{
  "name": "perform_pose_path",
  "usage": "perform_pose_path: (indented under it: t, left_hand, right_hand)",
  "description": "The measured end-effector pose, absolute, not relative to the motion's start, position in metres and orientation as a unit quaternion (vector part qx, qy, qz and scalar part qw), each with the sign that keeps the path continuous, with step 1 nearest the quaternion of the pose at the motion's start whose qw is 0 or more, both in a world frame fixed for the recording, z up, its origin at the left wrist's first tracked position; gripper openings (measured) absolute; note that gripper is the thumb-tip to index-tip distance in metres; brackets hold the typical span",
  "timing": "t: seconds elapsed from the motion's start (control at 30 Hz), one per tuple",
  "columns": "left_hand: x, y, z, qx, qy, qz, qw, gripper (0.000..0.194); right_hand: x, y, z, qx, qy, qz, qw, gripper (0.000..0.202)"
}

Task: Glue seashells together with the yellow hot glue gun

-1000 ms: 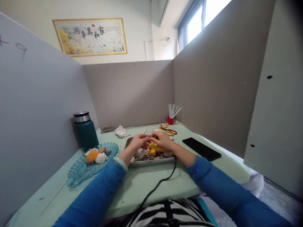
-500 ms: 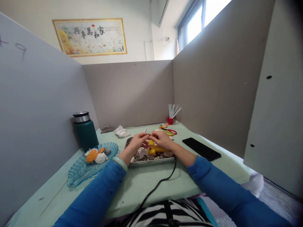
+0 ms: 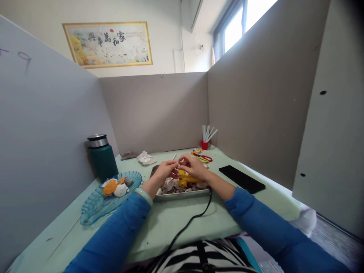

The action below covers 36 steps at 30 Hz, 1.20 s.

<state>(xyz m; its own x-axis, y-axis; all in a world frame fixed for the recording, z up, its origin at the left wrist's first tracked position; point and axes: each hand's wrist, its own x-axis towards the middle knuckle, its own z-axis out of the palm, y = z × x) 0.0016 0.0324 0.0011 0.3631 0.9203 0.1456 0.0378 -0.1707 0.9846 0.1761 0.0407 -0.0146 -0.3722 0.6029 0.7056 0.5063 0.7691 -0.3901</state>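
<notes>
The right hand's fingers have shifted and arch a little higher than in the earlier frame, while the left hand stays nearly where it was. A small pale piece shows between the hands, above the tray. The left fingertips look closed on it; the right fingers are bent against or just beside it, and whether they also grip it I cannot tell.

Under the hands, the shallow metal tray holds many mixed shells and a yellow glue gun lying on them, partly hidden by the right hand. A black cord runs over the tray's near right edge.

To the left, a clear blue scalloped plate carries orange and white shell-like pieces and a darker lump. Behind it stands a green bottle, its lid on. At the back right, a small red cup holds upright and leaning white sticks, with scissors lying nearer the tray.
</notes>
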Motion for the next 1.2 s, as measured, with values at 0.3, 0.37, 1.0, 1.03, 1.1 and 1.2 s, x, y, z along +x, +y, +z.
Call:
perform_pose_path:
  t: [0.3, 0.37, 1.0, 1.03, 1.1, 1.2]
  left_hand:
    - [0.0011, 0.0299, 0.0037, 0.622, 0.351, 0.411, 0.566, 0.021]
    - [0.0008, 0.0300, 0.0043, 0.619, 0.338, 0.412, 0.577, 0.023]
    - [-0.0032, 0.0352, 0.0008, 0.634, 0.305, 0.402, 0.585, 0.034]
    - [-0.0037, 0.0358, 0.0003, 0.636, 0.305, 0.401, 0.584, 0.034]
    - [-0.0044, 0.0364, -0.0002, 0.637, 0.308, 0.400, 0.583, 0.033]
    - [-0.0043, 0.0359, 0.0005, 0.635, 0.315, 0.398, 0.582, 0.032]
  right_hand:
    - [0.1765, 0.0422, -0.0152, -0.323, -0.839, 0.038, 0.437, 0.028]
    - [0.1765, 0.0424, -0.0154, -0.319, -0.837, 0.047, 0.442, 0.029]
    - [0.1765, 0.0413, -0.0135, -0.312, -0.831, 0.056, 0.458, 0.032]
    - [0.1766, 0.0417, -0.0136, -0.311, -0.831, 0.058, 0.458, 0.032]
    - [0.1768, 0.0425, -0.0140, -0.310, -0.832, 0.059, 0.456, 0.032]
    - [0.1770, 0.0434, -0.0144, -0.314, -0.834, 0.060, 0.451, 0.031]
